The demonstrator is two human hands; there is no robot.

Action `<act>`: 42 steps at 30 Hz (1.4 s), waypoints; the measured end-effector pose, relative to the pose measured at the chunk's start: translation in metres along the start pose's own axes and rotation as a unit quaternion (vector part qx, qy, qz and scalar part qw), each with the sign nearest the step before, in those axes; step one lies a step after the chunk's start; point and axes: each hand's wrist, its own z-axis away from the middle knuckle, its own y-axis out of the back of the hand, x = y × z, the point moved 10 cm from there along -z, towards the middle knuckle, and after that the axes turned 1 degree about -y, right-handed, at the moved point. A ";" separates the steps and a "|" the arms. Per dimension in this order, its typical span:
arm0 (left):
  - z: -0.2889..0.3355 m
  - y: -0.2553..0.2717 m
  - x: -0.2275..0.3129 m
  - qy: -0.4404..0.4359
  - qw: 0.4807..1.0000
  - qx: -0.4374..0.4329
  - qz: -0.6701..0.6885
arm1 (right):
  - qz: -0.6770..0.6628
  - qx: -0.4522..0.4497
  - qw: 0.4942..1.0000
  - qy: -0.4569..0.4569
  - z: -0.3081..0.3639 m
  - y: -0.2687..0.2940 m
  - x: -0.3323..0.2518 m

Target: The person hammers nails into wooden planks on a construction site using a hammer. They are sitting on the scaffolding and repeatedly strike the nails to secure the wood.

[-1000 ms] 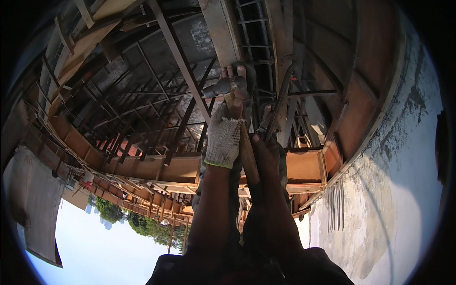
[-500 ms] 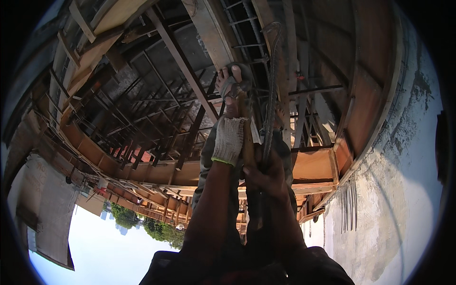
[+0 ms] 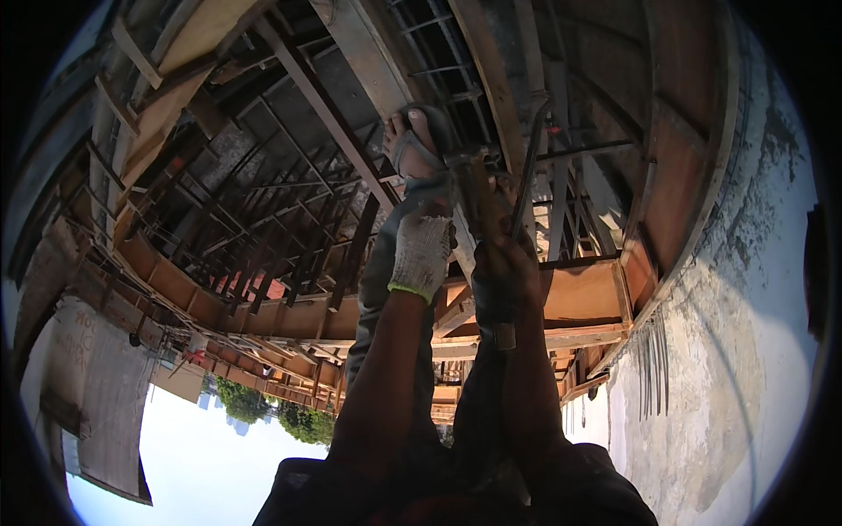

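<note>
My right hand [image 3: 510, 267], bare, is wrapped round the wooden handle of a hammer [image 3: 481, 197]. The hammer's head points away from me and the butt of the handle sticks out below the hand. In the same grip is a dark metal pry bar [image 3: 530, 158] with a hooked far end, slanting up to the right. My left hand [image 3: 423, 252], in a white knitted glove with a green cuff, is curled in front of my left leg, just left of the hammer. Its fingertips are mostly hidden, so what it holds, if anything, does not show.
My sandalled foot [image 3: 412, 145] stands on a narrow wooden plank [image 3: 373, 61]. Beside it runs a steel rebar cage [image 3: 438, 66] between boards. Below are crossing timber props and dark gaps. Plywood formwork [image 3: 579, 294] curves round, with a rough concrete wall [image 3: 693, 368] at right.
The hammer and pry bar have shifted right in my right hand, away from my gloved left hand. The pry bar tilts further right, and the view has shifted slightly.
</note>
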 end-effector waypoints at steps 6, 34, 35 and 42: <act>0.007 -0.019 -0.013 0.138 0.941 0.032 0.307 | 0.146 -0.011 0.989 -0.018 -0.024 0.017 0.026; -0.023 -0.027 0.018 0.132 0.984 0.024 -0.115 | 0.116 -0.077 0.989 0.044 -0.001 0.027 0.048; -0.028 -0.031 0.021 0.143 0.981 0.010 -0.134 | 0.056 -0.070 0.996 0.029 -0.007 0.037 0.051; -0.056 -0.078 0.039 0.098 0.985 -0.056 -0.127 | 0.161 0.018 0.965 0.208 -0.015 0.062 0.003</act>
